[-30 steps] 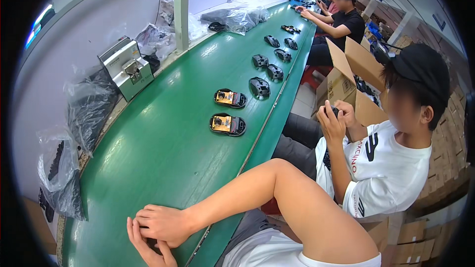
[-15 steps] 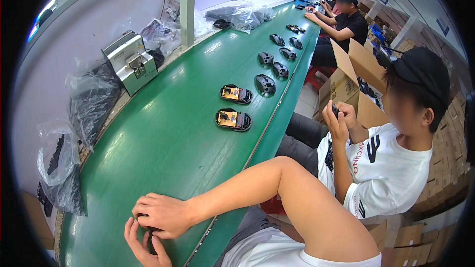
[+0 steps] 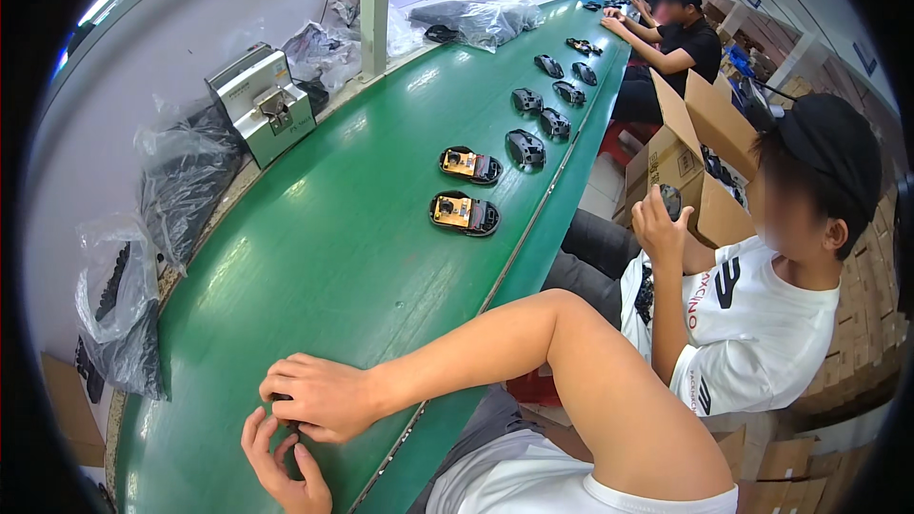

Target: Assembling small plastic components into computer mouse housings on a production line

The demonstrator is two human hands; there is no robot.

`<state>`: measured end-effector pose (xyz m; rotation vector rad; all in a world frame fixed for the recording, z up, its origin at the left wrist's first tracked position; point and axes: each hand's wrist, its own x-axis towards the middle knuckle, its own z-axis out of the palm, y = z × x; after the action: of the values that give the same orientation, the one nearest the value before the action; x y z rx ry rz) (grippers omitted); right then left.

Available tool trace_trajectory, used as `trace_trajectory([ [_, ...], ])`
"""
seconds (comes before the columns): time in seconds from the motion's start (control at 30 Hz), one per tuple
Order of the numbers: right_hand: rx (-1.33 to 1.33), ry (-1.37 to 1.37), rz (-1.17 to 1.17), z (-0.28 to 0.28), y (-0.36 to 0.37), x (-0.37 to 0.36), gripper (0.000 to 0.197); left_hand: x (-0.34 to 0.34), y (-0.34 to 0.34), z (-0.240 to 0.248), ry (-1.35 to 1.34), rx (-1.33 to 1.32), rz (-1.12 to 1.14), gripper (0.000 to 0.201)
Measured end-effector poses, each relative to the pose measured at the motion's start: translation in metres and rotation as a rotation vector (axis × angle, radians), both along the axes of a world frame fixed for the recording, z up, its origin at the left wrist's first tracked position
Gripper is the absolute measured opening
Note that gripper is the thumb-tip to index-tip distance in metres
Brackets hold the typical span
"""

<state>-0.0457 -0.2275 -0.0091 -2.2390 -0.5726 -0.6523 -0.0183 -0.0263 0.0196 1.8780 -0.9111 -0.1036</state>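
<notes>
Holds a dark part (image 3: 292,431), mostly hidden, over the green belt (image 3: 314,276) in bent fingers of the right hand (image 3: 328,400). Half-curls the left hand (image 3: 288,482) alongside; cannot tell if gripping. Shows, beyond, 2 opened mouse bodies (image 3: 463,213) and 6 dark shells (image 3: 526,149).

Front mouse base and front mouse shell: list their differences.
The mouse base carries an orange board; the mouse shell shows none. The mouse base is nearer the right hand; the mouse shell is farther off. Both are dark and lie on the green table.
</notes>
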Motion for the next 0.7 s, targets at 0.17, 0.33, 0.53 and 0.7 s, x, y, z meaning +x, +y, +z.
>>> trace_trajectory([
  [0.17, -0.025, -0.042, -0.031, 0.0001, 0.0014, 0.0041, 0.026, 0.0044, 0.0046, -0.0010, -0.059, 0.000, 0.005, 0.041],
  [0.33, -0.005, -0.042, -0.030, 0.0005, 0.0001, 0.0045, 0.025, 0.0027, 0.0008, 0.0025, -0.092, 0.015, 0.005, 0.037],
  [0.53, -0.009, -0.008, -0.049, 0.0035, -0.0010, 0.0029, 0.025, 0.0015, -0.0001, 0.0063, -0.145, 0.045, -0.009, 0.037],
  [0.7, -0.005, 0.021, -0.054, 0.0043, -0.0032, 0.0013, 0.029, 0.0028, 0.0016, 0.0002, -0.139, 0.032, -0.004, 0.037],
])
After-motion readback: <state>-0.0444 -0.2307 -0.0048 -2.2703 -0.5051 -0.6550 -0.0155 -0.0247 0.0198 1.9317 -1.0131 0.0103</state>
